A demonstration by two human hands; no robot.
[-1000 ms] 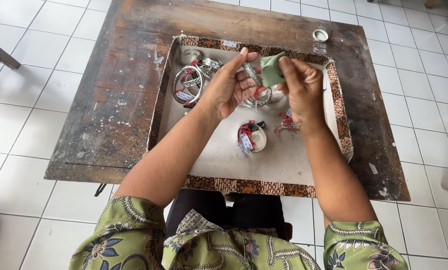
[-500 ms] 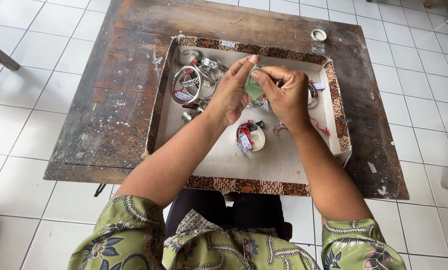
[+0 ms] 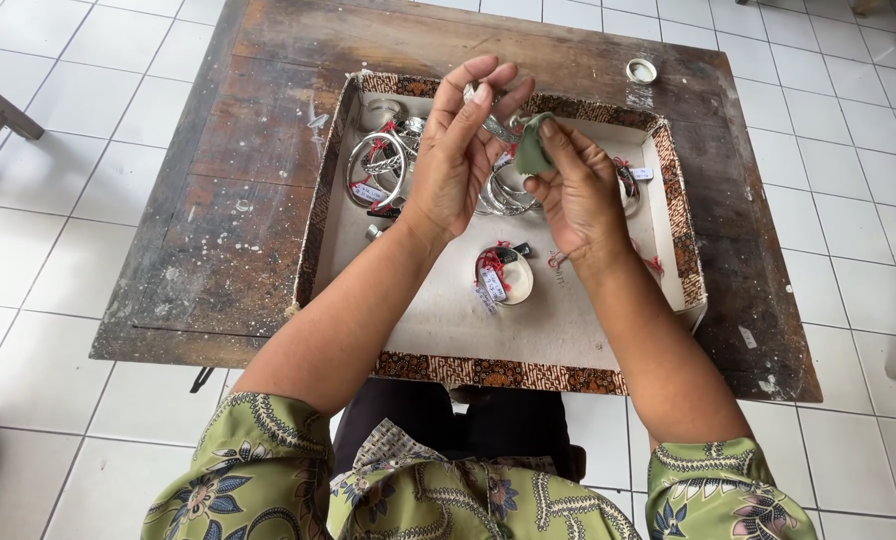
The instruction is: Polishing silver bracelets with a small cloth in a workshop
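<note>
From the head view, my left hand (image 3: 458, 160) keeps a closed grip on a small silver metal piece (image 3: 490, 122), pinched at the fingertips above the shallow tray with a batik-patterned rim (image 3: 488, 372). My right hand (image 3: 578, 190) is closed on a small green polishing cloth (image 3: 531, 148) — pressed against that piece. Below, silver bangles with red ties (image 3: 378, 165) and a tagged silver ring (image 3: 506, 275) lie in the tray on the worn wooden worktop (image 3: 218, 230).

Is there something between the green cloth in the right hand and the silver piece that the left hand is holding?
Nothing visible. The green cloth, pinched in the right hand, sits right beside the silver piece held by the left hand above the tray.
</note>
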